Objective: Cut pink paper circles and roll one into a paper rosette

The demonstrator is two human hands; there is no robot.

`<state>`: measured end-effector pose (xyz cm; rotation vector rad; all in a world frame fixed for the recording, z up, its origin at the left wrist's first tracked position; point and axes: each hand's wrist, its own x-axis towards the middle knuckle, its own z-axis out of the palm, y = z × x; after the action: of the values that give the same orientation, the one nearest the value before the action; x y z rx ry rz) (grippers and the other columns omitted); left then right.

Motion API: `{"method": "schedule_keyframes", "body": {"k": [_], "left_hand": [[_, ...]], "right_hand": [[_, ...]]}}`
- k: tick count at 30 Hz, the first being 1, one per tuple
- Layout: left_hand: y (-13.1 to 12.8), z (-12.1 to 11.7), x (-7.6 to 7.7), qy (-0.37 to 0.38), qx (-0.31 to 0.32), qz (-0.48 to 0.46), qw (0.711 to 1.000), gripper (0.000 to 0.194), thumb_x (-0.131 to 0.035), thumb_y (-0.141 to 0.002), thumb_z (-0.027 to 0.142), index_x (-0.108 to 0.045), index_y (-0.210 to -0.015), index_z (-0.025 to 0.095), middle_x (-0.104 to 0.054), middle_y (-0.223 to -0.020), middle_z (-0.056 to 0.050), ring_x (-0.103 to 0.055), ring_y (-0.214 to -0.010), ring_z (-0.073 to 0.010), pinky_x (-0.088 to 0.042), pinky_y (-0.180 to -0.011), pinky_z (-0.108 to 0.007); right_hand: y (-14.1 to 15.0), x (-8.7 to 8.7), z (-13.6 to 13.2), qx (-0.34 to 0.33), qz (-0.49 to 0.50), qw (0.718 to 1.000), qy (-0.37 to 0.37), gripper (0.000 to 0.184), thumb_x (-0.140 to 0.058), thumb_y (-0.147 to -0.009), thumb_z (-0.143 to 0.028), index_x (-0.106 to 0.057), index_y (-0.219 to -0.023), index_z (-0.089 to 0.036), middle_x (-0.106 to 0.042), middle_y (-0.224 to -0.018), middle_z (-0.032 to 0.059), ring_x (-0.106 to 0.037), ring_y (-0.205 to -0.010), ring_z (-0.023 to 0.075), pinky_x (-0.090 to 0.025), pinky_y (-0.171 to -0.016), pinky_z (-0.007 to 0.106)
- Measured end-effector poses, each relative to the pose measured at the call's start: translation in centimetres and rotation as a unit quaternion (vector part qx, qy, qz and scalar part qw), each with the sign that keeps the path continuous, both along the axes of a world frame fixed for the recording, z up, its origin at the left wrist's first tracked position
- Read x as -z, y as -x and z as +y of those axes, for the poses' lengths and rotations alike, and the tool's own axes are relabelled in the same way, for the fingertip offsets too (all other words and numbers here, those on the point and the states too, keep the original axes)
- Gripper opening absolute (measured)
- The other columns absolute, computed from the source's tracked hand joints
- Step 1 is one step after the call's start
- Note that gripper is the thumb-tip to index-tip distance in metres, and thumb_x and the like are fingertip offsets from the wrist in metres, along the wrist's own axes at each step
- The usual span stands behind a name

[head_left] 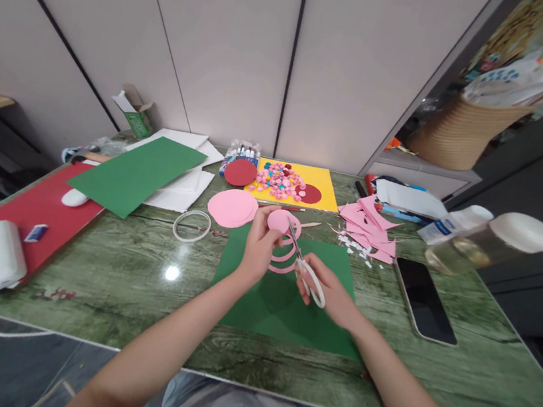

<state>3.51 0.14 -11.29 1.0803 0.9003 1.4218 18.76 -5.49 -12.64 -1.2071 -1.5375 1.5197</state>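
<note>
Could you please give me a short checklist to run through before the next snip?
1. Paper gripped: ok; the left hand holds the partly cut pink paper.
2. Scissors in hand: ok; the right hand holds the white-handled scissors.
3. Blades at the paper: ok; they point up toward its disc-shaped upper part.
4. Left fingertips out of the blades' path: cannot tell; some are hidden behind the paper.
5. Hanging pink strips free of tears: cannot tell; too small to judge.
6. Phone off the green sheet under the hands: ok; it lies to the right.
</note>
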Motion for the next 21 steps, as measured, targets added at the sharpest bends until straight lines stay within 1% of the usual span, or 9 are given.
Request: {"method": "schedule_keyframes", "body": {"k": [7,14,21], "left_hand": [[-0.04,-0.09,-0.09,0.001,-0.003,-0.005,1.000,0.032,-0.047,-0.067,0.010,-0.047,-0.097,0.020,-0.054,-0.083,0.000,-0.042,-0.053,-0.0058,-0.034,-0.047,-0.018],[-0.09,-0.01,-0.06,-0.006,-0.008,-0.012,1.000,0.031,-0.045,-0.068,0.009,-0.046,-0.097,0.019,-0.055,-0.084,0.000,-0.045,-0.056,-0.0061,-0.034,-0.047,-0.017],[0.09,0.25,0.00,-0.007,-0.026,-0.011,1.000,0.032,-0.044,-0.067,0.008,-0.045,-0.097,0.020,-0.052,-0.075,0.003,-0.041,-0.049,-0.0054,-0.031,-0.046,-0.018]], "right_hand": [[0.04,-0.18,-0.06,0.003,-0.001,1.000,0.004,0.024,-0.041,-0.088,-0.044,-0.040,-0.080,-0.022,-0.049,-0.060,-0.0057,-0.044,-0.047,0.0084,-0.033,-0.046,0.021],[0.06,-0.16,-0.03,0.006,-0.004,1.000,0.002,0.025,-0.041,-0.087,-0.046,-0.041,-0.081,-0.022,-0.049,-0.060,-0.0056,-0.045,-0.046,0.0085,-0.033,-0.046,0.021],[-0.04,0.07,0.00,-0.001,-0.010,1.000,-0.004,0.024,-0.040,-0.088,-0.045,-0.042,-0.083,-0.021,-0.048,-0.060,-0.0054,-0.043,-0.046,0.0081,-0.033,-0.045,0.020]]}}
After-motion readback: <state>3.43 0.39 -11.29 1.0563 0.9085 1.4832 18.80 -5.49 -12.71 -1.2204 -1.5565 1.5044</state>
